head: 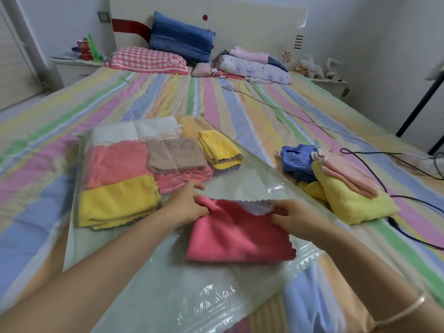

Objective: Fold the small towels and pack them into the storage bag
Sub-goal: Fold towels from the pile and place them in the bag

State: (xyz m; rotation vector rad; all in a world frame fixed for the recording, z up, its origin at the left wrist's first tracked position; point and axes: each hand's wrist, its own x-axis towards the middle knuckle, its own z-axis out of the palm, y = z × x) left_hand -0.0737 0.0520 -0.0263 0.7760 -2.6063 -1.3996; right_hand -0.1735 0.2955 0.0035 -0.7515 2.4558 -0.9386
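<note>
A pink small towel (237, 236) lies on top of the clear storage bag (168, 272) in front of me, its far edge lifted. My left hand (187, 207) pinches the towel's far left corner. My right hand (293, 217) pinches its far right edge. Inside the bag lie several folded towels: a yellow one (117, 203), a pink one (115, 162), a brown one (175, 155), a white one (134, 131) and a yellow-and-grey one (221, 147).
To the right on the striped bed (264, 111) lies a loose pile of towels: blue (296, 162), yellow (355, 205) and pale pink (346, 174). Black cables (408, 205) run beside it. Pillows (168, 58) and folded clothes (254, 66) lie at the headboard.
</note>
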